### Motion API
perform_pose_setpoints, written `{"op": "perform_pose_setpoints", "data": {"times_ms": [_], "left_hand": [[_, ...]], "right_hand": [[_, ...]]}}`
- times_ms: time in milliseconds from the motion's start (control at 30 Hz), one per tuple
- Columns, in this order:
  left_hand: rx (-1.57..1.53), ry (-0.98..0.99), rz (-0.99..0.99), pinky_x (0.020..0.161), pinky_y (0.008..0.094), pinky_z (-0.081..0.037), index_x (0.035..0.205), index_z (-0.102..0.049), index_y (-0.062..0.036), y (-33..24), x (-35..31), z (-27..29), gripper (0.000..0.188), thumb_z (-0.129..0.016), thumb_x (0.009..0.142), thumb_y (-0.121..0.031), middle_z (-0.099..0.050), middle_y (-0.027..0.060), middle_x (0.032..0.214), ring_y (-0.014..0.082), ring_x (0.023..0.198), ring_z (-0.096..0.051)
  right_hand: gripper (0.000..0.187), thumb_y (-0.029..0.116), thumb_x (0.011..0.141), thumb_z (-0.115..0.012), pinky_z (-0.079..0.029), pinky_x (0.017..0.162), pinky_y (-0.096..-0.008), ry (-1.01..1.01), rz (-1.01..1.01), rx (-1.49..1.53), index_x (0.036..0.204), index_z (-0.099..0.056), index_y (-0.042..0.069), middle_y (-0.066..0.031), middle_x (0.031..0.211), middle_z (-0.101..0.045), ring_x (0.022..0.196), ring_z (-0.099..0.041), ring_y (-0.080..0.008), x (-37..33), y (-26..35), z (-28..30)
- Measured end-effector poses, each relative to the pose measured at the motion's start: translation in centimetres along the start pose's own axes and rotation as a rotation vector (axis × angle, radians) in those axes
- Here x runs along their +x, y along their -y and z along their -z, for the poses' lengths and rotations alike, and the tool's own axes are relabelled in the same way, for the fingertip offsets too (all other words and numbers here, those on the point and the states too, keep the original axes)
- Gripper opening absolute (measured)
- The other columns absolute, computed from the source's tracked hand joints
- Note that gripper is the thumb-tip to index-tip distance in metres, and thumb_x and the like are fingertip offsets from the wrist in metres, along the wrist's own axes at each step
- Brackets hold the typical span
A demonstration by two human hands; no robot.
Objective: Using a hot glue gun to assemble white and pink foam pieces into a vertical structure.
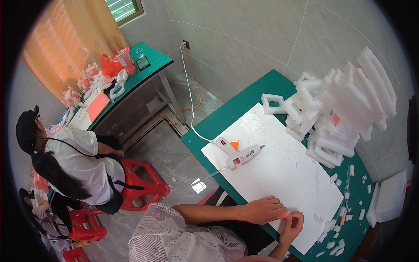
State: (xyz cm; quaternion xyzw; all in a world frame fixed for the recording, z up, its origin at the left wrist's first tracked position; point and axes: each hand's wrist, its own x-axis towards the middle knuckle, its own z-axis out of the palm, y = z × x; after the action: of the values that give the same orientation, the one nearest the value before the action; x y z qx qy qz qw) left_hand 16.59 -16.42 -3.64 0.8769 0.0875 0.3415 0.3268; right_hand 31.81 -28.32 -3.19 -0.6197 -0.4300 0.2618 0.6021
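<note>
Pink piece, lower right of glue gun, clamped between left hand and right hand fingers. Long axis we cannot tell

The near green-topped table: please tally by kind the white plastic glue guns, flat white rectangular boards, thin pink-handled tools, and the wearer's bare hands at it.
White plastic glue gun: 1
Flat white rectangular board: 1
Thin pink-handled tool: 1
Bare left hand and bare right hand: 2
Total: 5

Pink piece — pinched (mostly hidden).
</note>
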Motion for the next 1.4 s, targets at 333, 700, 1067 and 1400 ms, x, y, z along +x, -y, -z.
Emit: {"op": "perform_pose_setpoints", "data": {"times_ms": [333,700,1067,1400], "left_hand": [[-0.005,-0.015,-0.016,0.080,0.0372,-0.044,0.101,-0.058,-0.0021,-0.1,0.0,0.2,0.016,-0.061,0.096,-0.017,-0.055,0.0088,0.087,0.0258,0.084,-0.053],[-0.001,-0.050,-0.034,0.082,0.0372,-0.045,0.108,-0.058,0.0007,0.2,0.4,0.7,0.022,-0.062,0.095,-0.017,-0.055,0.0097,0.088,0.0270,0.086,-0.054],[-0.008,0.025,-0.017,0.080,0.0384,-0.045,0.106,-0.059,-0.0017,-1.0,1.1,0.8,0.016,-0.061,0.095,-0.013,-0.060,0.0111,0.093,0.0290,0.087,-0.056],[-0.084,0.132,-0.049,0.076,0.0440,-0.046,0.111,-0.062,-0.0007,-0.5,2.2,1.4,0.021,-0.065,0.093,-0.011,-0.065,0.0154,0.097,0.0356,0.084,-0.059]], "right_hand": [[0.022,0.019,0.095,-0.069,-0.042,0.072,-0.0239,-0.017,0.003,0.028,0.092,-0.056,0.001,-0.0059,0.093,-0.051,0.080,-0.050,-0.0131,-0.3,-0.7,0.2],[0.020,0.018,0.096,-0.068,-0.045,0.071,-0.0259,-0.011,-0.042,0.044,0.092,-0.060,0.000,-0.0067,0.094,-0.055,0.079,-0.053,-0.0131,0.5,0.0,0.0],[0.014,0.010,0.092,-0.072,-0.049,0.071,-0.0228,-0.063,-0.180,0.175,0.096,-0.065,-0.001,-0.0051,0.088,-0.065,0.079,-0.062,-0.0108,-0.4,0.9,0.5],[0.008,-0.004,0.093,-0.066,-0.053,0.081,-0.0253,-0.035,-0.113,0.189,0.101,-0.066,-0.004,-0.0089,0.098,-0.068,0.094,-0.065,-0.0131,-0.7,0.6,0.4]]}}
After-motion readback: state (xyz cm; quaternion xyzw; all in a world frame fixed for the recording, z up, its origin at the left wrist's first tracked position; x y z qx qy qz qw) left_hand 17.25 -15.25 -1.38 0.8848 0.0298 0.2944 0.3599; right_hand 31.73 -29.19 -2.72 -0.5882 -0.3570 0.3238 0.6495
